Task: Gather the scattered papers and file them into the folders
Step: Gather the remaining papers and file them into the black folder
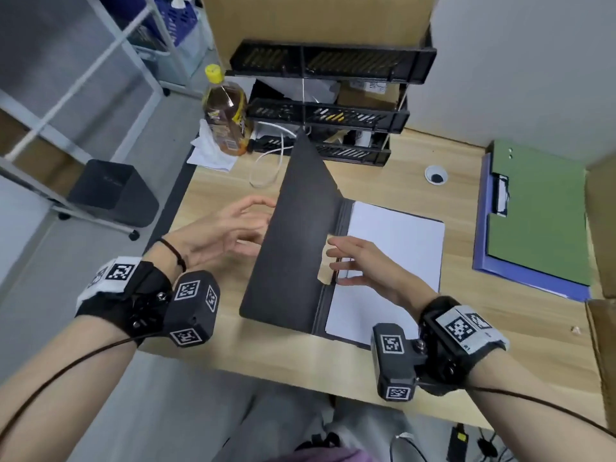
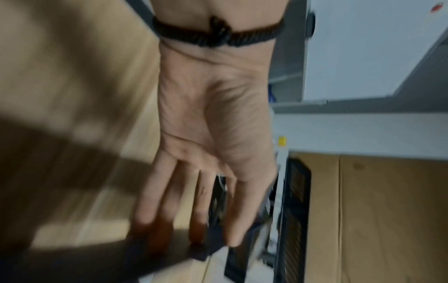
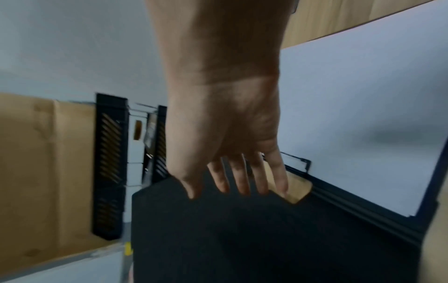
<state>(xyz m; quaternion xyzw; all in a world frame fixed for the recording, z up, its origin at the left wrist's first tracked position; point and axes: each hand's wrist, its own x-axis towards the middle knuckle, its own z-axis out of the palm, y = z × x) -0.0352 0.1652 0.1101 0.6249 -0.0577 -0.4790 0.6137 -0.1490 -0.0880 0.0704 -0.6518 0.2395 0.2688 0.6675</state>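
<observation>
Dark folder half-open on the desk, white papers inside.

An office: wooden worktop with stacked black letter trays at its back, folders beside them.

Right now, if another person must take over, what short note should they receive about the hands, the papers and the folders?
Left hand: open, fingers spread beside the raised cover of the dark grey folder, grasping nothing.
Right hand: open, fingers straight over the folder's spine near its clip.
Things: white paper sheets lie flat inside the open grey folder on the wooden desk. A green folder rests on a blue folder at the right.
Done: papers are inside the grey folder.
Left: close the cover; probably stack it with the others.
</observation>
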